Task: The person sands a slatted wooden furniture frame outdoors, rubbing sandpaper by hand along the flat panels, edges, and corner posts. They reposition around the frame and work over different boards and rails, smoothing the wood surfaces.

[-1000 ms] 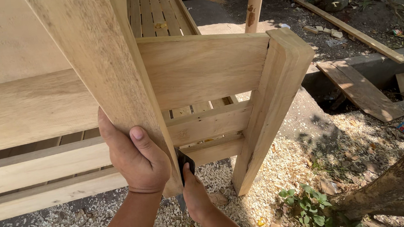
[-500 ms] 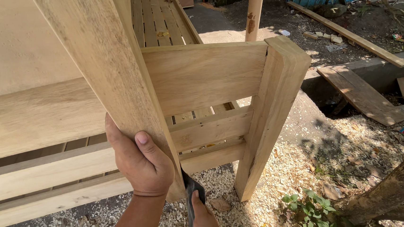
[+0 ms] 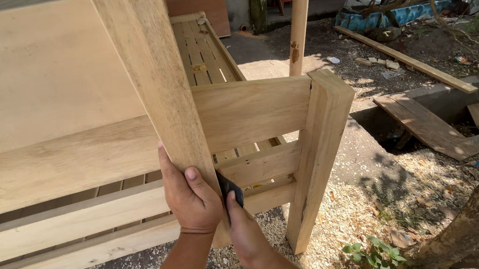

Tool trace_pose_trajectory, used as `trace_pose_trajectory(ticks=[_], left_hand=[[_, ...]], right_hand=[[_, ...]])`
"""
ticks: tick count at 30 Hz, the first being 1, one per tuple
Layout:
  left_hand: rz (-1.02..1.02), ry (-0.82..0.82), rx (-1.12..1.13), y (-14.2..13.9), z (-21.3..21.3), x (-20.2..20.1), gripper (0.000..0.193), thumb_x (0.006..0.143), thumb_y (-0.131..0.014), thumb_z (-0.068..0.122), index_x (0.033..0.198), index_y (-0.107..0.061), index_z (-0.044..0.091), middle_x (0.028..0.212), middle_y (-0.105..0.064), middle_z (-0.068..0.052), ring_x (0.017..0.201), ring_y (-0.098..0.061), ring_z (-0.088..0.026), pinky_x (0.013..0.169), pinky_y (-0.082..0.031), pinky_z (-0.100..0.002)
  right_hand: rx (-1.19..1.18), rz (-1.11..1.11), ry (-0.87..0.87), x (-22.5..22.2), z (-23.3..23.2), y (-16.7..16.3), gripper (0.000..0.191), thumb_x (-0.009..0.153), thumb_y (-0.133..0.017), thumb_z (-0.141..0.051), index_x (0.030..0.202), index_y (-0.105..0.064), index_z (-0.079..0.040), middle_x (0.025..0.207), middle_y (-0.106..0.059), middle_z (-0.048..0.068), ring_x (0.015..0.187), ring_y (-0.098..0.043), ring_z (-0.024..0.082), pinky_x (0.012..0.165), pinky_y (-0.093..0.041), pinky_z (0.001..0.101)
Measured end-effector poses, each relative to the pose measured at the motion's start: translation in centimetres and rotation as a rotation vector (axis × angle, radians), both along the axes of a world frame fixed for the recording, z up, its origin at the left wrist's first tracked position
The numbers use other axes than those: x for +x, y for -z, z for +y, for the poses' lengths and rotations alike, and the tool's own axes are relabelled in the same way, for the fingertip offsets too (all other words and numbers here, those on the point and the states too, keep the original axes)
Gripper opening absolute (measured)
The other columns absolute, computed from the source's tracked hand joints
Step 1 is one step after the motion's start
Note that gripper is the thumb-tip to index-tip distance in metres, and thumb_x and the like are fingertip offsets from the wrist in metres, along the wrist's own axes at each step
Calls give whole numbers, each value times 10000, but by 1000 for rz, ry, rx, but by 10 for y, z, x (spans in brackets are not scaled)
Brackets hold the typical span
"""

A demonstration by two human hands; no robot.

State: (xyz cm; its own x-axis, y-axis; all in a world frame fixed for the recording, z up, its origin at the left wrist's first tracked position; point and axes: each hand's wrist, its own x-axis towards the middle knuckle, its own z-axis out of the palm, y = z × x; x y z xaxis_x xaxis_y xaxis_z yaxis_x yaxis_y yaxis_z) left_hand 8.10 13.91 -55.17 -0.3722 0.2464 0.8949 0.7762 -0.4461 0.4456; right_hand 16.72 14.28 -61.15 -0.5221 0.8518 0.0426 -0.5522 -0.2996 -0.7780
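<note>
The left hand (image 3: 190,197) is wrapped round the lower part of a pale, unfinished slanting wooden post (image 3: 154,84), its fingers curled behind the far edge and its thumb lying flat along the near face. Just beside it, the right hand (image 3: 246,232) pinches a small dark folded piece of sanding sheet (image 3: 229,187) between thumb and fingers and presses it against the right-hand edge of the same post; the sheet touches the wood just above the thumb tip.

The post belongs to a bare light-wood furniture frame that fills the left and middle of the view. A broad horizontal rail (image 3: 255,111) runs from the post to a square upright leg (image 3: 320,157), with two narrower cross rails (image 3: 261,164) below it. To the left, long horizontal boards (image 3: 56,164) run out of frame, and behind them a slatted wooden panel (image 3: 203,53) leans away.

The ground under the frame is covered with pale wood shavings (image 3: 335,223). Near the bottom right, a small green leafy plant (image 3: 371,251) grows beside a rough brown tree trunk (image 3: 465,225). Farther off, a weathered grey plank (image 3: 424,124) lies across a concrete ditch edge (image 3: 450,94), and a long thin timber (image 3: 405,58) rests on the dirt. A blue trough-like container (image 3: 405,13) stands at the back; branches and debris lie in it, too small to make out further.
</note>
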Motion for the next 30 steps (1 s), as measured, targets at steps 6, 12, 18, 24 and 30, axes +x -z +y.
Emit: trace_pose_trajectory(ticks=[6,12,18,24,30], left_hand=[[-216,201,-188,-14,-18,2,601,1069,-391,243,1617,-256,37,1398,-608,-244,1182,-681,-330,957,-544,-366],[-135,282,-550,-3,-58,-20,658,1019,-459,269,1618,-214,152,1508,-506,-197,1353,-528,-340,1050,-457,-386],[-225,430,-663,-2,-76,-42,530,1034,-417,316,1547,-398,186,1564,-497,-90,1460,-473,-273,1145,-397,-366],[-169,307,-622,-23,-95,-52,523,1026,-420,337,1524,-451,182,1561,-482,-122,1487,-389,-290,1164,-345,-410],[-111,189,-487,-69,-97,-60,532,1031,-438,323,1522,-451,118,1573,-390,-239,1485,-337,-381,1140,-325,-466]], right_hand=[[258,173,-17,-4,41,-81,655,1074,-373,-455,1464,-472,62,1450,-559,157,1316,-538,238,1145,-414,384],[-36,-100,115,-4,-10,-8,653,1022,-391,-467,1483,-491,-15,1511,-572,87,1377,-536,199,1154,-392,346],[480,-200,345,-19,-20,-29,620,1025,-307,-407,1598,-178,-208,1699,-225,10,1571,-196,178,1235,-175,316],[1592,-1087,981,-21,-33,-46,628,984,-520,-264,1573,-355,-120,1678,-193,160,1544,-70,432,1199,-32,626],[1661,-1111,1077,-33,-6,-85,615,977,-519,-286,1560,-385,-143,1678,-222,97,1557,-73,400,1185,-17,692]])
